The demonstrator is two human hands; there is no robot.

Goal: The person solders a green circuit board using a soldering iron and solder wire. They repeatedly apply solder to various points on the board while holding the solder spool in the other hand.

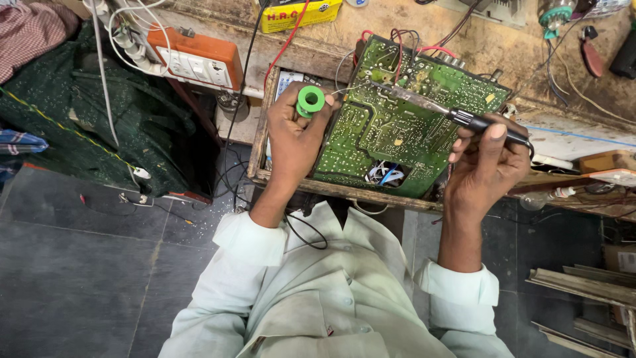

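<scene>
A large green circuit board (397,126) lies tilted across an open wooden drawer (260,139), solder side up. My left hand (295,136) grips a small green spool of solder wire (310,101); a thin strand runs from it toward the board's upper part. My right hand (487,166) holds a soldering iron (464,118) by its black handle. The iron's metal tip reaches left over the board near its top edge. Red and black wires (397,36) leave the board's far side.
An orange and white switch box (195,61) sits at the bench's left corner. A yellow box (298,14) lies behind the board. Tools and cables lie on the wooden bench (503,46) at right. Dark cloth (86,113) is piled at left, and metal strips (583,285) at lower right.
</scene>
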